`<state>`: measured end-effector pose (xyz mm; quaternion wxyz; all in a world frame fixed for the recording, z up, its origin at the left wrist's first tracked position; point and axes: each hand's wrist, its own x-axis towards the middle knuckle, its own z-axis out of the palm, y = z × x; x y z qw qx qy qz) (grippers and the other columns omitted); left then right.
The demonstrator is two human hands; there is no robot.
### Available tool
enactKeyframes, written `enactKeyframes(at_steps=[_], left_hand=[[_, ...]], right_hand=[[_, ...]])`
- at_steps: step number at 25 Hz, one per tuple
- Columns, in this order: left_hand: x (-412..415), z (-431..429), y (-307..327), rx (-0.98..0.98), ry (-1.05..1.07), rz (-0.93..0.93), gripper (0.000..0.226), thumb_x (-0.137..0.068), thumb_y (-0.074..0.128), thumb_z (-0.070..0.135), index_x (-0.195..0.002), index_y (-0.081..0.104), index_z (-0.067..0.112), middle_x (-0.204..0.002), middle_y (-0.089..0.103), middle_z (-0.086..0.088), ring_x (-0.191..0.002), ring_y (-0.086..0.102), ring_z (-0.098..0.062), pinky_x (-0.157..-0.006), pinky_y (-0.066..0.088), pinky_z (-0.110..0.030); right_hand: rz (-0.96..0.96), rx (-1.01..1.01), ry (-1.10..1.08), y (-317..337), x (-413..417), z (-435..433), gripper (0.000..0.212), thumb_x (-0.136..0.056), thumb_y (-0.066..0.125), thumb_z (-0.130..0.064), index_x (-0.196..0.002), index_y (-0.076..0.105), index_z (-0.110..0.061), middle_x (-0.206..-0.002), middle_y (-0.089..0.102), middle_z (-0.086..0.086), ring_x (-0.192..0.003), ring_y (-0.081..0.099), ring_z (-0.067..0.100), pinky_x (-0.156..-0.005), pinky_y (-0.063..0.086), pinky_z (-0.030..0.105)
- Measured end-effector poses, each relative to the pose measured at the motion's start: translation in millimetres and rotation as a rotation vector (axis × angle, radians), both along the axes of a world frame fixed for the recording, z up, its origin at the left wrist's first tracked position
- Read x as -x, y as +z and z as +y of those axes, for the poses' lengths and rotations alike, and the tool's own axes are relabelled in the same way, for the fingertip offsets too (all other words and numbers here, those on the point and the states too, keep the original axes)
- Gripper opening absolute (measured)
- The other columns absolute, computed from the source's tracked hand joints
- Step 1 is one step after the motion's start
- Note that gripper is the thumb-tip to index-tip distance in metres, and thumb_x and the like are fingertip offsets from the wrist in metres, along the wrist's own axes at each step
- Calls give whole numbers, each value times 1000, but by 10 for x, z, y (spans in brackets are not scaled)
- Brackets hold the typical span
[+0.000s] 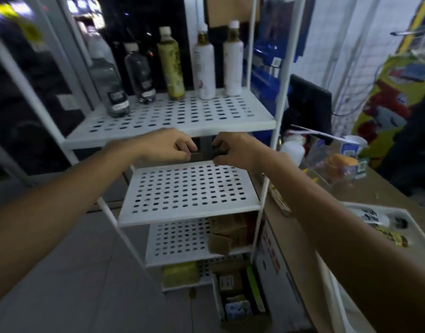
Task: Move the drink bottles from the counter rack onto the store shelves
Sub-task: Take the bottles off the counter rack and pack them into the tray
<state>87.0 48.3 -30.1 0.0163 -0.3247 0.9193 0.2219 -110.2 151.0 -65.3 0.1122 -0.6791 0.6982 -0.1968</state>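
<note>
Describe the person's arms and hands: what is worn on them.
The left forearm and right forearm are bare; no sleeve reaches into view. The left hand and right hand wear no gloves; no watch, bracelet or ring can be made out, though the picture is blurred.

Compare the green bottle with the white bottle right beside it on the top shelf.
Colour: the green bottle is olive-green; the white bottle is opaque white. Neck: the white bottle has a dark gold neck; the green bottle is green up to its cap. Both stand upright at the back of the top shelf, white-capped.
</note>
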Motion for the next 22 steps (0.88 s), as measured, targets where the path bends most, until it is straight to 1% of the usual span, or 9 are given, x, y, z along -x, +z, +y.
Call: enactKeyframes(at_steps=[2, 4, 6, 10, 12, 15, 17, 19, 22], left_hand=[[-256, -146, 167, 27, 36, 32, 27, -94, 61, 28, -120, 61, 30, -108, 68, 13, -104, 62, -7, -95, 49, -34], [-539, -280, 300, 51, 76, 49, 28, -95, 59, 31, -122, 60, 30, -112, 67, 12, -107, 60, -9, -90, 48, -28], [-775, -407, 392, 71, 123, 71, 31, -96, 56, 34, -127, 58, 31, -115, 63, 12, -109, 56, -9, -83, 42, -21], [-1169, -684, 483, 116, 229, 158, 37, -97, 55, 34, -133, 54, 27, -124, 60, 6, -113, 53, -12, -91, 38, -26], [-1279, -823, 500, 118, 246, 205, 34, -97, 55, 31, -131, 56, 24, -124, 61, 2, -108, 56, -12, -87, 39, -25], [-1443, -1010, 437, 112, 258, 260, 33, -97, 56, 30, -130, 56, 24, -121, 62, 5, -97, 57, -4, -78, 41, -18], [-1510, -1110, 363, 117, 238, 276, 34, -97, 55, 31, -130, 56, 25, -120, 62, 7, -100, 57, -3, -82, 41, -19], [-1552, -1218, 331, 122, 227, 274, 33, -97, 55, 32, -129, 57, 25, -121, 62, 6, -107, 56, -8, -90, 42, -25], [-1557, -1371, 279, 110, 222, 317, 31, -97, 55, 29, -127, 59, 24, -119, 64, 5, -109, 58, -10, -94, 45, -29]], right_hand=[[23, 1, 47, 201, -173, -236, 49, -85, 73, -36, -128, 57, -20, -119, 63, 5, -104, 59, 23, -86, 46, 31], [48, -11, 83, 375, -340, -469, 48, -86, 71, -41, -128, 56, -23, -120, 62, 3, -100, 57, 20, -84, 44, 30], [101, -14, 87, 531, -439, -677, 48, -87, 68, -45, -129, 55, -24, -123, 60, 3, -104, 56, 21, -88, 44, 32], [151, -40, 94, 770, -671, -1064, 47, -90, 66, -46, -129, 56, -21, -127, 59, 6, -114, 55, 26, -94, 44, 34], [167, -45, 107, 846, -812, -1235, 47, -91, 64, -46, -129, 57, -21, -126, 59, 6, -113, 54, 26, -97, 45, 38], [147, -30, 106, 873, -1042, -1467, 45, -92, 63, -45, -129, 57, -20, -124, 61, 4, -101, 53, 19, -86, 44, 31], [92, -21, 98, 810, -1140, -1574, 45, -91, 63, -45, -128, 58, -20, -123, 62, 4, -97, 55, 19, -84, 45, 30], [23, -33, 77, 748, -1209, -1676, 43, -91, 65, -44, -125, 59, -20, -120, 63, 4, -97, 58, 20, -88, 50, 35], [12, -40, 70, 651, -1251, -1828, 42, -90, 65, -44, -125, 60, -21, -118, 65, 4, -97, 58, 19, -92, 49, 34]])
